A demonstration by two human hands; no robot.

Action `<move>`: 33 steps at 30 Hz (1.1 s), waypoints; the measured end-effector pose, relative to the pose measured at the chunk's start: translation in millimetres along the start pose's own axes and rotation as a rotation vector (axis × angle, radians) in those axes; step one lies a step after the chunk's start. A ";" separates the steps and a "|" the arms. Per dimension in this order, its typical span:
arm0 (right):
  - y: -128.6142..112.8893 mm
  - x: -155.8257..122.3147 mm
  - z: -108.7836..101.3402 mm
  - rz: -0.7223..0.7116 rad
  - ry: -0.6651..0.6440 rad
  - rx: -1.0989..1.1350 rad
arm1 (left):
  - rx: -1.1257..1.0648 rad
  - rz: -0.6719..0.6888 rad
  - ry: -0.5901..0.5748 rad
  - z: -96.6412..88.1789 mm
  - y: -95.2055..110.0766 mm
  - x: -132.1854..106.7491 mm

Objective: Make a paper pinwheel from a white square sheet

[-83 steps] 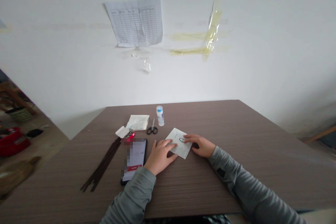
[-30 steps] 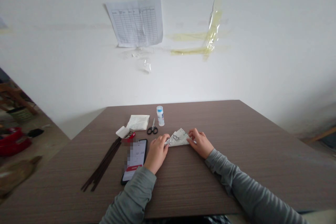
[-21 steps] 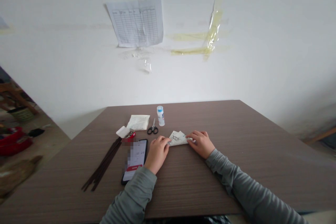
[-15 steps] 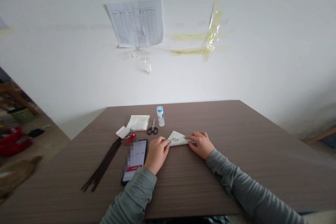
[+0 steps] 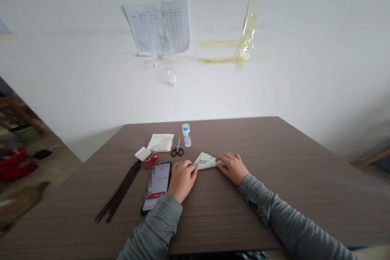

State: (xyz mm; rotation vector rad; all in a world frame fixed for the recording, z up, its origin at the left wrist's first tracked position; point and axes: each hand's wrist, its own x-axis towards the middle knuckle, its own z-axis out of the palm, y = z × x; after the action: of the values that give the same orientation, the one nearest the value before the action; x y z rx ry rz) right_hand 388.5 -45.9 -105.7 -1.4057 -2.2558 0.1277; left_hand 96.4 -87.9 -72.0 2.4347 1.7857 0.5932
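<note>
A small white paper (image 5: 205, 161) with dark printed marks lies folded into a triangle on the brown table (image 5: 274, 195). My left hand (image 5: 182, 178) has its fingers curled, their tips pinching the paper's left corner. My right hand (image 5: 232, 167) rests on the paper's right corner, fingers bent and pressing it down onto the table. Both arms wear grey sleeves.
Left of my hands lie a phone (image 5: 157, 187) with its screen lit, a bundle of thin dark sticks (image 5: 118, 196) and a small red-and-white open box (image 5: 146, 155). Behind are black scissors (image 5: 177, 149), a small white bottle (image 5: 186, 134) and a folded white sheet (image 5: 160, 142).
The paper lay flat as a sheet under both hands; it has been folded over into a triangle. In the last second the hands pressed the fold flatter and hardly moved.
</note>
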 end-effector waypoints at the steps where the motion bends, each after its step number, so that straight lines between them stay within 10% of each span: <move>1: 0.1 -0.4 -0.1 -0.005 -0.001 -0.003 | 0.000 0.000 0.002 -0.2 0.1 0.0; 33: -14.2 -0.3 0.8 0.030 -0.033 -0.166 | 0.064 -0.015 0.007 1.0 4.1 -0.4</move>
State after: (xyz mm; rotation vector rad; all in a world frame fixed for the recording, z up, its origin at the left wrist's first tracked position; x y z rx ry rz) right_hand 376.6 -52.7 -101.9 -1.5319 -2.3180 -0.0278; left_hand 100.3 -89.4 -71.9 2.4612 1.8517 0.5528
